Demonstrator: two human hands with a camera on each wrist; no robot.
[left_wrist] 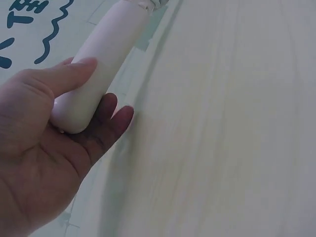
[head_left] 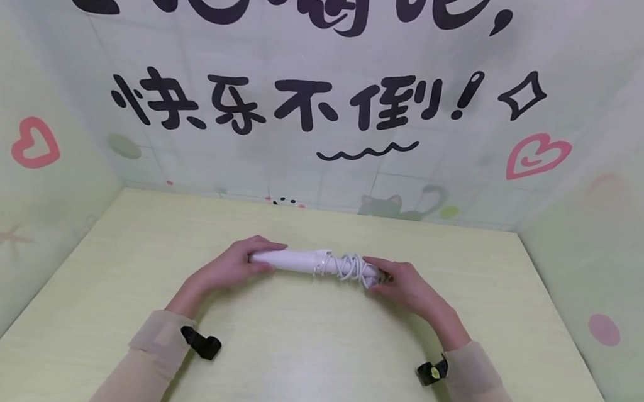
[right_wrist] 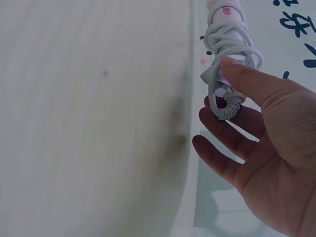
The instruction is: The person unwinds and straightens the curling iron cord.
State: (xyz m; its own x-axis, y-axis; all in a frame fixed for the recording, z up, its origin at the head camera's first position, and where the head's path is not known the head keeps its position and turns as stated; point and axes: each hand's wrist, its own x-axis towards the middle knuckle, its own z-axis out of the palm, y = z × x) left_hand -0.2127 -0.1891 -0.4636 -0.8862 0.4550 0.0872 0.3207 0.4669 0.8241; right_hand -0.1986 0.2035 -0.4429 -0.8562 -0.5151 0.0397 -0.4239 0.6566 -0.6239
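A white hair styling iron [head_left: 293, 260] lies crosswise between both hands over the table, its pale cord [head_left: 352, 268] wound round the handle. My left hand [head_left: 232, 264] holds the smooth thick end. In the left wrist view, the thumb lies on top of the white barrel [left_wrist: 106, 47] and the fingers sit behind it. My right hand [head_left: 410, 288] grips the corded end. The right wrist view shows the thumb pressing on the cord loops [right_wrist: 232, 47], fingers underneath, with a pink button [right_wrist: 227, 10] farther up the handle. Part of each end is hidden by the hands.
The pale wood-look table [head_left: 299, 350] is bounded by a printed back wall [head_left: 279, 166] with black writing, and by side walls at left [head_left: 26, 203] and right [head_left: 607, 261]. Small black cameras [head_left: 205, 346] are strapped to both wrists.
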